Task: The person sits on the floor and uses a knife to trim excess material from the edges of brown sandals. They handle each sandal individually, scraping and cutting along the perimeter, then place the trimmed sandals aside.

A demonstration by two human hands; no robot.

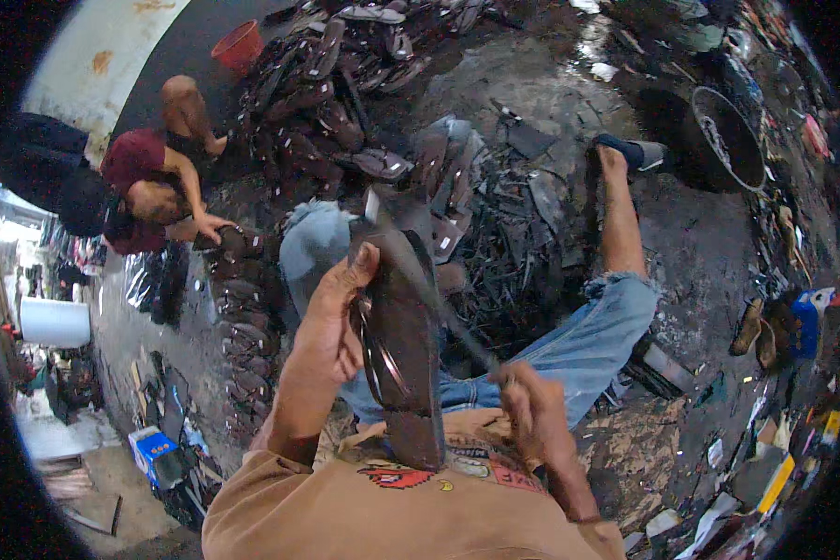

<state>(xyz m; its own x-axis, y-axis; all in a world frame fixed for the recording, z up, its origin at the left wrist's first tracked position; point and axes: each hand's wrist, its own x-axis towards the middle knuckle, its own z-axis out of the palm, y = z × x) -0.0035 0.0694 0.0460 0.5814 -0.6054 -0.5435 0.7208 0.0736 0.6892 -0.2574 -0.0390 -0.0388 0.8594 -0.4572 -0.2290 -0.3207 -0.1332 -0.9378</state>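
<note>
My left hand [329, 313] is closed around the side of a dark brown strap sandal [409, 359], with the thumb near its upper end. The sandal stands lengthwise before my chest, its glossy straps on the left side. In my closed right hand [537, 406] is a long thin grey blade [453, 317], smeared by motion. It slants up and to the left along the sandal's right edge; whether it touches the edge I cannot tell. Between my legs lies a heap of dark cut strips [518, 252], with more sandals [448, 173] beside it.
A large pile of brown sandals [322, 103] lies ahead, with a red bucket [238, 47] behind it. Another person [154, 182] crouches at the left, one hand on a row of sandals [245, 345]. A black tub [728, 140] stands at the far right; scraps litter the right-hand floor.
</note>
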